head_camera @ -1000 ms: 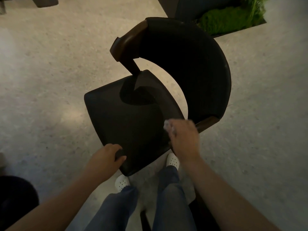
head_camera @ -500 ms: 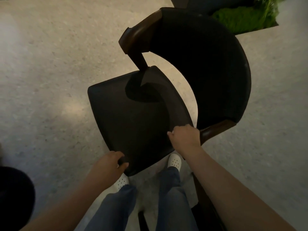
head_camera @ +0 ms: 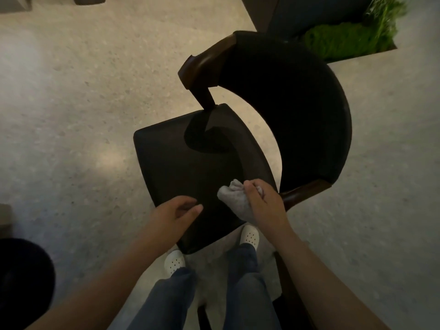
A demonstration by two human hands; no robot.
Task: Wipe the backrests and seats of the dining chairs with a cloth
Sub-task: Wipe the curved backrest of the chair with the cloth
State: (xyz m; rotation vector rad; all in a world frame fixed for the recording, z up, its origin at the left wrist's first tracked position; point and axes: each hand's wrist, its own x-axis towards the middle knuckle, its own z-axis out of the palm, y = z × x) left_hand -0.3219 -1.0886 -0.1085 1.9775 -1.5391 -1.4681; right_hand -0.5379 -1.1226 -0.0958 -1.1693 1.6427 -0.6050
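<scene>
A dining chair stands on the floor in front of me, with a black padded seat and a curved black backrest ending in brown wooden arm tips. My right hand grips a bunched grey cloth against the seat's near right corner. Over the seat's near left edge is my left hand, fingers loosely curled and holding nothing.
My legs in jeans and white shoes stand just behind the seat's near corner. A green planter lies at the back right. A dark round object sits at the lower left, and a dark wooden frame is beside my right leg.
My left hand has let go of the seat's front corner and moved up onto the seat edge. My right hand has come back from the arm tip, with the cloth now showing.
</scene>
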